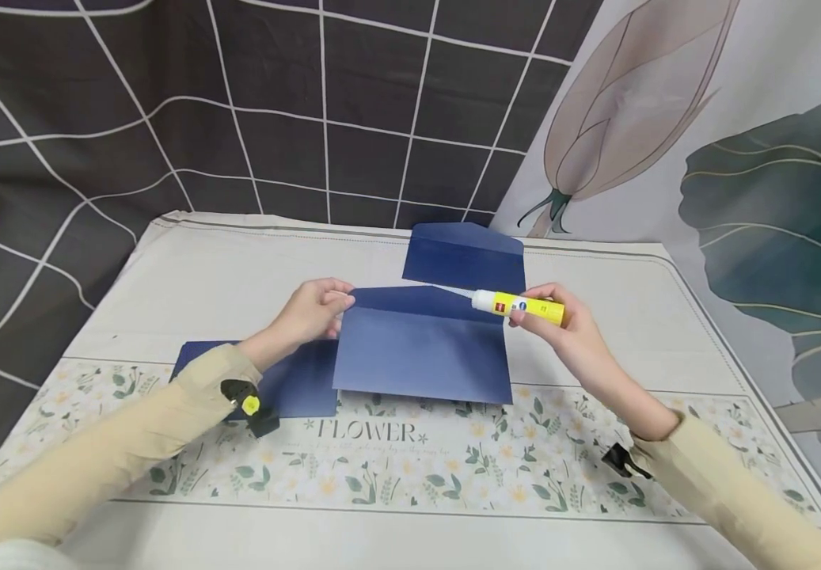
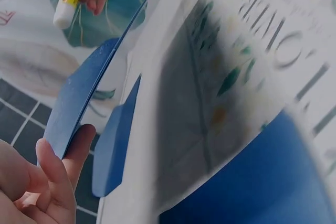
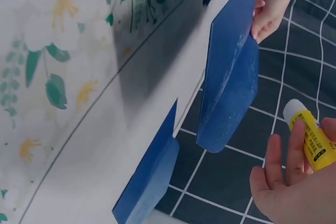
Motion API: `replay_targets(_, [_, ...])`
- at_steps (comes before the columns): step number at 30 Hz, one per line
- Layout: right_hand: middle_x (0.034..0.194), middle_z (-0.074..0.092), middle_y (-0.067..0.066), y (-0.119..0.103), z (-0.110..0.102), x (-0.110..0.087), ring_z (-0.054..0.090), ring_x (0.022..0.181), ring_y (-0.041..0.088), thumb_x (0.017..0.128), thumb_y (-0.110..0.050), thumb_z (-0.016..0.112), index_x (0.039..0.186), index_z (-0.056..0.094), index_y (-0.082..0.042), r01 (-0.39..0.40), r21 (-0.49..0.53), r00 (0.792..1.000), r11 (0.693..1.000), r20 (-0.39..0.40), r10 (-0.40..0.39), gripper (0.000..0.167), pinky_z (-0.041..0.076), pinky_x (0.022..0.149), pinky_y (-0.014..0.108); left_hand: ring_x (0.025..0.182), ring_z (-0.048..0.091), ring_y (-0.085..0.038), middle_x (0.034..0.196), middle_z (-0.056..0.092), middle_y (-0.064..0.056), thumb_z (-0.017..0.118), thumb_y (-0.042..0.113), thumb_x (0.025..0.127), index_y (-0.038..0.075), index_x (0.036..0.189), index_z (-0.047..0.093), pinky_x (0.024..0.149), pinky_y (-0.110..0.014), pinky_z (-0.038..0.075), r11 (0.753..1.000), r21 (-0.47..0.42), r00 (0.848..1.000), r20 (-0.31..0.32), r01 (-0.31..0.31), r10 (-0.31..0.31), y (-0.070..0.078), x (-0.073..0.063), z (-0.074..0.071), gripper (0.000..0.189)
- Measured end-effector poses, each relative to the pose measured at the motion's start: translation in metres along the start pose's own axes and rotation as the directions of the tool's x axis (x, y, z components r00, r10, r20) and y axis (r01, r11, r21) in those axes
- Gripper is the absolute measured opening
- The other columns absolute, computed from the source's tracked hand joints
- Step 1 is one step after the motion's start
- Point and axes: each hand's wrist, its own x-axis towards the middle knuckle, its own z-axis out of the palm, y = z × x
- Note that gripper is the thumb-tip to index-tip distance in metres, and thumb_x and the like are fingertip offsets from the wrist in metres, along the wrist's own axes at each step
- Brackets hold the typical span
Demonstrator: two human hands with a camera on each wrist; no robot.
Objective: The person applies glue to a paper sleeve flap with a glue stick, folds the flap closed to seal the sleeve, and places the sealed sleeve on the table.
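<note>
My left hand [image 1: 313, 310] pinches the upper left corner of a blue envelope [image 1: 420, 348], its flap raised, and holds it above the table. In the right wrist view, whitish smears show along the flap [image 3: 239, 87]. A yellow glue stick [image 1: 534, 309] with a white end is gripped in my right hand [image 1: 560, 321]. In the head view its white end overlaps the right part of the flap; the right wrist view shows it apart from the envelope. Below my left forearm lies a stack of blue envelopes [image 1: 303, 388], partly covered by the arm.
Another blue envelope [image 1: 463, 261] with its flap up lies at the table's back edge. A floral cloth [image 1: 410, 479] printed with FLOWER covers the table. Behind hangs a dark grid-patterned curtain [image 1: 374, 87]; at the right is a leaf-printed one [image 1: 638, 158].
</note>
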Motion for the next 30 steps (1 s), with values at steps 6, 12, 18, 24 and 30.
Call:
replay_targets(6, [0.096, 0.063, -0.014, 0.007, -0.002, -0.011, 0.063, 0.087, 0.003, 0.092, -0.016, 0.063, 0.111, 0.057, -0.003, 0.012, -0.008, 1.0, 1.0, 0.005, -0.012, 0.024, 0.047, 0.074, 0.021, 0.05, 0.052, -0.005, 0.079, 0.066, -0.007, 0.052, 0.009, 0.098, -0.007, 0.127, 0.052, 0.05, -0.02, 0.051, 1.0, -0.005, 0.999, 0.045, 0.014, -0.014, -0.01, -0.017, 0.011, 0.032])
replay_targets(12, [0.098, 0.062, -0.013, 0.019, -0.006, -0.024, 0.064, 0.088, 0.001, 0.093, -0.016, 0.063, 0.108, 0.058, -0.007, 0.011, -0.013, 1.0, 1.0, 0.01, -0.011, 0.019, 0.05, 0.076, 0.016, 0.049, 0.053, -0.005, 0.088, 0.069, -0.013, 0.051, 0.008, 0.098, -0.007, 0.127, 0.052, 0.053, -0.022, 0.055, 0.997, -0.024, 0.994, 0.087, 0.069, -0.066, -0.017, -0.031, 0.025, 0.033])
replay_targets(18, [0.1, 0.062, -0.012, 0.027, -0.007, -0.032, 0.064, 0.087, 0.004, 0.093, -0.016, 0.062, 0.11, 0.056, -0.005, 0.003, -0.024, 1.0, 1.0, 0.012, -0.002, 0.021, 0.053, 0.076, 0.017, 0.048, 0.054, -0.006, 0.082, 0.068, -0.013, 0.051, 0.008, 0.098, -0.007, 0.127, 0.052, 0.056, -0.027, 0.057, 0.996, -0.024, 0.991, 0.108, 0.082, -0.079, -0.027, -0.037, 0.041, 0.032])
replay_targets(24, [0.1, 0.062, -0.012, 0.031, -0.005, -0.037, 0.065, 0.086, 0.005, 0.093, -0.016, 0.063, 0.11, 0.056, -0.003, -0.005, -0.023, 1.0, 1.0, 0.018, 0.005, 0.023, 0.054, 0.075, 0.019, 0.045, 0.057, -0.008, 0.073, 0.07, -0.008, 0.053, 0.009, 0.097, -0.007, 0.122, 0.056, 0.051, -0.027, 0.055, 0.989, 0.147, 0.991, 0.126, 0.034, -0.053, -0.029, -0.04, 0.045, 0.03])
replay_targets(30, [0.101, 0.062, -0.011, 0.035, -0.004, -0.04, 0.065, 0.087, 0.005, 0.093, -0.018, 0.062, 0.113, 0.054, -0.001, -0.027, -0.03, 0.999, 0.999, 0.022, 0.028, 0.027, 0.054, 0.077, 0.021, 0.044, 0.058, -0.011, 0.062, 0.067, -0.002, 0.054, 0.009, 0.096, -0.004, 0.118, 0.059, 0.063, -0.031, 0.055, 0.939, 0.335, 0.99, 0.141, -0.076, 0.029, -0.027, -0.044, 0.045, 0.026])
